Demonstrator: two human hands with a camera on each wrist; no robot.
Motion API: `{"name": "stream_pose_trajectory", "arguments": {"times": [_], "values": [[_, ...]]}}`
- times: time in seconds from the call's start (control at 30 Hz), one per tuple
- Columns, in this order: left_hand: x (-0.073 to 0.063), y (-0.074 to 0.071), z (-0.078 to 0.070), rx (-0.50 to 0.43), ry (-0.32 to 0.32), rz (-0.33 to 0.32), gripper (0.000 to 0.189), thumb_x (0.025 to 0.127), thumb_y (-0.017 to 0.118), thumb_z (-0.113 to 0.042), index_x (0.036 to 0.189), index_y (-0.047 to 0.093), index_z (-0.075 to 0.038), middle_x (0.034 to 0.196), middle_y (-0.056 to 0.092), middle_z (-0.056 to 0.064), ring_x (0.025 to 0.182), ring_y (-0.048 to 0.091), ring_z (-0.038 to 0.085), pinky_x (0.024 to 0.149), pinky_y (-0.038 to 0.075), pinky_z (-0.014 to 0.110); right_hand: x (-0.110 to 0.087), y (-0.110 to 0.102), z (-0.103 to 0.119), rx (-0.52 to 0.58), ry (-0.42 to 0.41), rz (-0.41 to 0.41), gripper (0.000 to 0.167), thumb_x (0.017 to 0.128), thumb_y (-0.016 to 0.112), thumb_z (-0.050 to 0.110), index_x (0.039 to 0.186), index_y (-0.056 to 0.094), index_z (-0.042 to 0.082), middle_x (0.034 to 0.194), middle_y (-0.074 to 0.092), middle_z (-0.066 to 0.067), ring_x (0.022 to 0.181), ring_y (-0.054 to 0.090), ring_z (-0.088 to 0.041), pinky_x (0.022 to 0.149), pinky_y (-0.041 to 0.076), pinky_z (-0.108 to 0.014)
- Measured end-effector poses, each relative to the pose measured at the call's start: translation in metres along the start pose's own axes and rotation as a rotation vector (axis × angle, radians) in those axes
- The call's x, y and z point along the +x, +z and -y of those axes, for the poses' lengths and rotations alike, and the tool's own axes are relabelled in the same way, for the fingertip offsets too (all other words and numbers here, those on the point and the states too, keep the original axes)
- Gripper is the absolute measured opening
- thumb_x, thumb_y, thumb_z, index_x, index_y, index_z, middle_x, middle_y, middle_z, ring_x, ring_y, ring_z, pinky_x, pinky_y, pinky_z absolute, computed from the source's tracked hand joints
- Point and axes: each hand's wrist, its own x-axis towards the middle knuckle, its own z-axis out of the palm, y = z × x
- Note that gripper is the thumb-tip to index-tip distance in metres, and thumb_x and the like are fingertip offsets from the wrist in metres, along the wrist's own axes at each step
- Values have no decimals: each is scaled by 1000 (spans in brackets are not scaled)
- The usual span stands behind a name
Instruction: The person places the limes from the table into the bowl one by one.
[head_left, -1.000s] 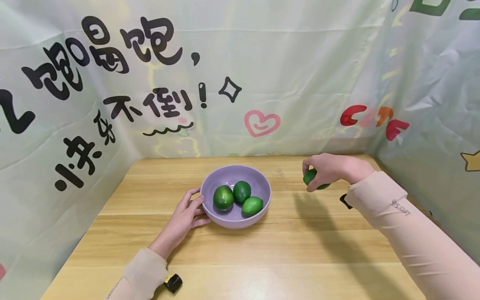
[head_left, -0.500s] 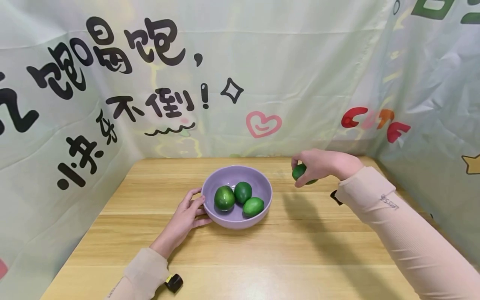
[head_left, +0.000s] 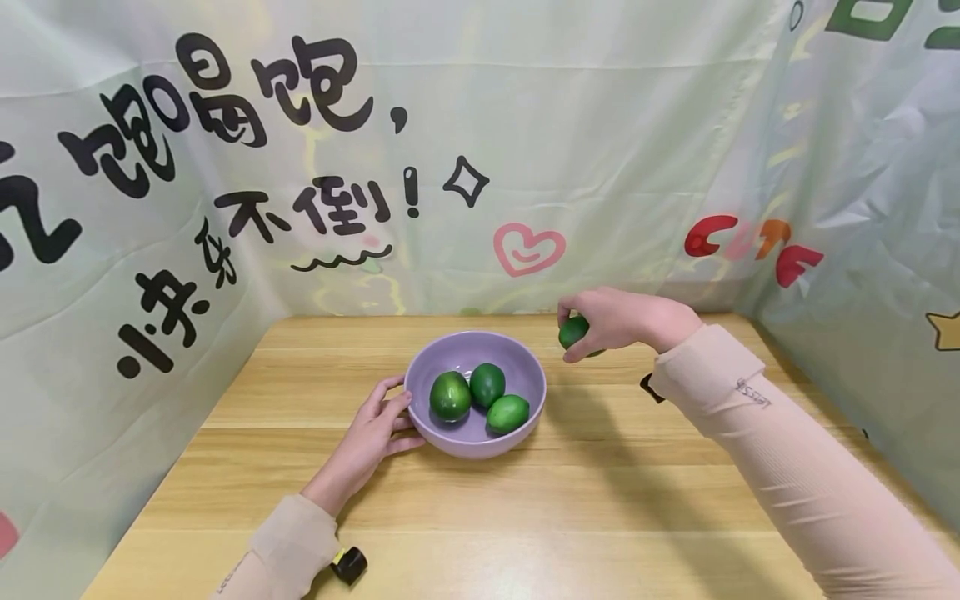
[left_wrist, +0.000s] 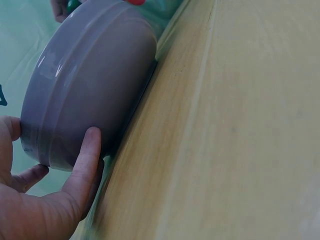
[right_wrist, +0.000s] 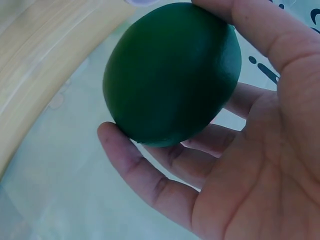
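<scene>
My right hand (head_left: 618,318) pinches a dark green lime (head_left: 573,332) between thumb and fingers, raised above the table to the right of the purple bowl (head_left: 472,443). In the right wrist view this lime (right_wrist: 167,75) is smooth and oval, and fingertips meet it at opposite sides. Inside the bowl lie three more green fruits: a rounder lime (head_left: 450,397) at left, a dark lime (head_left: 487,385) behind, and a brighter, pointed lime (head_left: 508,414) at front right. My left hand (head_left: 372,425) rests its spread fingers against the bowl's left outer side, as the left wrist view also shows.
A wooden table (head_left: 480,517) carries the bowl. Printed cloth (head_left: 600,150) stands behind and along both sides of it. A small black device (head_left: 349,566) sits at the left wrist, and a dark piece (head_left: 653,387) shows at the right wrist.
My right hand, still holding the lime, has moved left and slightly up, closer to the bowl. The left hand, bowl and three limes inside stay in place.
</scene>
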Motion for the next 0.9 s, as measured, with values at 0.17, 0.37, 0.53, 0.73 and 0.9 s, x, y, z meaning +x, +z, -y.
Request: {"name": "stream_pose_trajectory", "arguments": {"times": [0.17,0.37,0.53,0.73,0.9], "values": [[0,-2,1,-2,1,2,45,116,47,-34,161,40,-25,146,52,26,115,74,30,100,66,45,8,0,6,-22,-36,-28,42,89,88,30,115,65,7,98,64,-7,80,55,-19,69,47,-27],[0,-3,0,-10,5,4,46,116,48,-33,161,40,-25,144,53,25,114,74,28,100,67,45,17,3,13,-27,-53,-45,40,90,87,29,116,65,9,102,66,-7,86,57,-19,74,50,-28],[0,-3,1,-7,6,5,46,116,49,-34,160,41,-25,145,53,25,114,73,28,100,66,45,25,7,19,-23,-83,-55,39,90,87,27,116,65,8,103,66,-7,86,59,-19,75,51,-29],[0,-2,2,-4,7,9,45,116,48,-34,160,41,-25,145,53,25,114,73,28,100,66,44,34,14,27,-42,-108,-51,41,90,86,28,119,65,8,108,68,-6,92,59,-20,78,51,-29],[-1,-3,1,-2,11,6,45,116,48,-35,160,42,-26,145,54,24,114,73,27,99,67,44,40,17,36,-64,-129,-55,41,91,86,28,121,65,10,113,68,-6,101,60,-22,86,53,-34]]}}
